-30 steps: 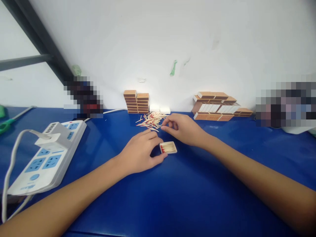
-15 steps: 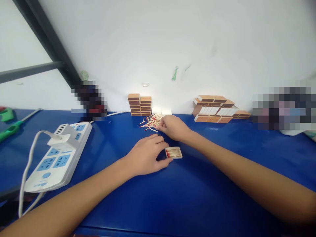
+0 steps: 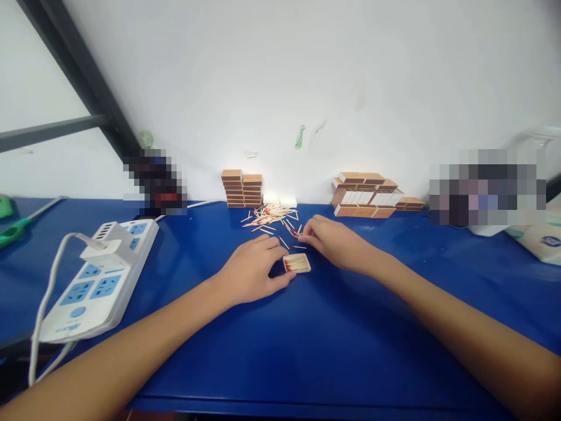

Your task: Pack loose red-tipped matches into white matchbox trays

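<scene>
My left hand (image 3: 252, 270) rests on the blue table with thumb and fingers around the left end of a small white matchbox tray (image 3: 309, 265). Several red-tipped matches (image 3: 298, 262) lie lengthwise in this tray, heads to the left. Just behind and right of it, my right hand (image 3: 335, 242) has thumb and index finger pinched on a few matches (image 3: 294, 231), their red heads near the fingertips. A loose match pile (image 3: 272, 215) spreads beyond both hands, with a few stray matches between it and the tray.
Two stacks of matchboxes (image 3: 233, 190) stand against the wall behind the pile. More matchboxes (image 3: 366, 196) are piled at the back right. A white power strip (image 3: 125, 292) with a plugged-in adapter lies at the left. Green-handled tools (image 3: 13, 234) are at the far left.
My right hand has drawn back from the pile to the right and towards me, bringing a few matches out. My left hand stays at the tray. The view has shifted slightly.
</scene>
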`<state>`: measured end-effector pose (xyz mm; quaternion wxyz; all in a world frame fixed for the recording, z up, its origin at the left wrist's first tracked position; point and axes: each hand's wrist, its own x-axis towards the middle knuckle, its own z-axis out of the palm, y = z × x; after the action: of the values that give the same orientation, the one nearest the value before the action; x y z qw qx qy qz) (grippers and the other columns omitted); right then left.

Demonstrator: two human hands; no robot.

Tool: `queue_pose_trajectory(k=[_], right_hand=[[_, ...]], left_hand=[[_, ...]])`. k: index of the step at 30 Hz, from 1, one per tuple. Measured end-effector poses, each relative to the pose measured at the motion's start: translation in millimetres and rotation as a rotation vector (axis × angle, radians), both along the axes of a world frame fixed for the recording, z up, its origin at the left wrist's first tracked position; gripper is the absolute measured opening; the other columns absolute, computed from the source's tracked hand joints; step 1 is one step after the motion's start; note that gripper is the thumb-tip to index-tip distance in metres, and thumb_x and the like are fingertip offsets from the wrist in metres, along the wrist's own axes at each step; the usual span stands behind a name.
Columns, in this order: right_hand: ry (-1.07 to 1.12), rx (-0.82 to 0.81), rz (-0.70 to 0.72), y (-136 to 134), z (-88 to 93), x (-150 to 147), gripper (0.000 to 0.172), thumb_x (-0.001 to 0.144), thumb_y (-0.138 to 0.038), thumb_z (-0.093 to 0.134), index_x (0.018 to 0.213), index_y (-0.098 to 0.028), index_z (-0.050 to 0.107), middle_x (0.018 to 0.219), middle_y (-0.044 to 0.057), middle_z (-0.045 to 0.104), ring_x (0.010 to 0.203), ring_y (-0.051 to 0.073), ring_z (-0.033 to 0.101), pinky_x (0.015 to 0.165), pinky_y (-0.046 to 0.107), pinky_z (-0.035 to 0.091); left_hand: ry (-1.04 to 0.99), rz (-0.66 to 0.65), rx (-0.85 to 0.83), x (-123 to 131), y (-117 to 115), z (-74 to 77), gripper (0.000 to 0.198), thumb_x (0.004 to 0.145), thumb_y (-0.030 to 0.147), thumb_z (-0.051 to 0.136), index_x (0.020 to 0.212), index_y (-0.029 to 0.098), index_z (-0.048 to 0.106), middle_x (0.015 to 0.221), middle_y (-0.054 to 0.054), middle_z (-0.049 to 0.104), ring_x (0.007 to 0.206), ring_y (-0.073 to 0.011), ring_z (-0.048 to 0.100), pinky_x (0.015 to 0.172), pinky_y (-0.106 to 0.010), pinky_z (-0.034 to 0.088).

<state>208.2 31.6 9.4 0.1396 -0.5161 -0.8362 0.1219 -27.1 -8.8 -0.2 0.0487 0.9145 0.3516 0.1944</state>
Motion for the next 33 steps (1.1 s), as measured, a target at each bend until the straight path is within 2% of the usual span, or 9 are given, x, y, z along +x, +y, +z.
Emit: queue_pose_trajectory(k=[3, 6, 9, 12, 15, 19, 26, 33], right_hand=[[0.052, -0.026, 0.132, -17.6, 9.6, 5.7, 0.018, 0.105, -0.031, 0.052, 0.092, -0.019, 0.059, 0.101, 0.007, 0.064, 0.085, 0.018, 0.063, 0.077, 0.031, 0.047], [0.010, -0.013, 0.215, -31.2, 13.8, 5.7, 0.018, 0.106, -0.027, 0.050, 0.094, -0.019, 0.061, 0.101, 0.006, 0.064, 0.082, 0.018, 0.062, 0.072, 0.029, 0.046], [-0.067, 0.007, 0.266, -35.2, 10.0, 3.0, 0.015, 0.105, -0.026, 0.055, 0.094, -0.018, 0.063, 0.101, 0.007, 0.064, 0.080, 0.018, 0.062, 0.070, 0.030, 0.045], [-0.027, 0.015, 0.322, -30.8, 4.0, 4.7, 0.016, 0.104, -0.031, 0.058, 0.096, -0.019, 0.065, 0.101, 0.006, 0.062, 0.081, 0.018, 0.062, 0.072, 0.030, 0.046], [0.083, 0.043, 0.321, -25.1, 0.6, 12.0, 0.017, 0.106, -0.032, 0.054, 0.099, -0.020, 0.065, 0.100, 0.005, 0.061, 0.082, 0.017, 0.060, 0.074, 0.030, 0.046], [0.163, 0.035, 0.300, -22.8, -1.9, 18.9, 0.018, 0.106, -0.029, 0.051, 0.115, -0.024, 0.066, 0.108, 0.006, 0.061, 0.087, 0.017, 0.061, 0.078, 0.030, 0.048], [0.116, 0.044, 0.264, -26.5, -1.8, 16.0, 0.015, 0.103, -0.026, 0.054, 0.098, -0.020, 0.066, 0.101, 0.006, 0.061, 0.081, 0.017, 0.060, 0.073, 0.030, 0.046], [0.161, 0.001, 0.327, -35.3, 3.1, 14.4, 0.018, 0.104, -0.031, 0.057, 0.116, -0.025, 0.069, 0.110, 0.006, 0.061, 0.087, 0.016, 0.061, 0.076, 0.029, 0.047]], left_hand=[[-0.014, -0.005, -0.004, 0.4, 0.9, 0.9, 0.022, 0.094, 0.038, 0.068, 0.103, 0.018, 0.070, 0.099, -0.005, 0.070, 0.092, -0.0232, 0.064, 0.080, -0.037, 0.054], [-0.026, -0.021, -0.019, 0.7, 2.4, 0.0, 0.023, 0.094, 0.039, 0.069, 0.105, 0.018, 0.070, 0.098, -0.005, 0.069, 0.094, -0.0233, 0.065, 0.082, -0.038, 0.054], [-0.027, -0.026, -0.034, 0.8, 3.7, -1.3, 0.025, 0.094, 0.040, 0.069, 0.105, 0.018, 0.071, 0.096, -0.005, 0.069, 0.093, -0.0234, 0.065, 0.081, -0.038, 0.055], [-0.036, -0.033, -0.031, 1.2, 4.2, -1.8, 0.024, 0.094, 0.040, 0.068, 0.103, 0.018, 0.071, 0.096, -0.006, 0.069, 0.093, -0.0234, 0.065, 0.081, -0.038, 0.055], [-0.031, -0.036, -0.028, 1.8, 4.4, -1.8, 0.025, 0.094, 0.039, 0.068, 0.108, 0.018, 0.071, 0.099, -0.006, 0.069, 0.095, -0.0233, 0.065, 0.083, -0.038, 0.055], [-0.023, -0.043, -0.036, 2.5, 5.0, -2.3, 0.027, 0.095, 0.039, 0.067, 0.110, 0.017, 0.071, 0.102, -0.007, 0.070, 0.097, -0.0235, 0.065, 0.085, -0.038, 0.055], [-0.038, -0.048, -0.023, 2.6, 4.6, -2.4, 0.025, 0.095, 0.039, 0.068, 0.106, 0.017, 0.071, 0.101, -0.006, 0.070, 0.097, -0.0232, 0.065, 0.086, -0.038, 0.055], [-0.034, -0.044, -0.047, 3.2, 3.7, -0.2, 0.022, 0.094, 0.037, 0.069, 0.104, 0.018, 0.070, 0.097, -0.005, 0.068, 0.093, -0.0226, 0.064, 0.082, -0.038, 0.054]])
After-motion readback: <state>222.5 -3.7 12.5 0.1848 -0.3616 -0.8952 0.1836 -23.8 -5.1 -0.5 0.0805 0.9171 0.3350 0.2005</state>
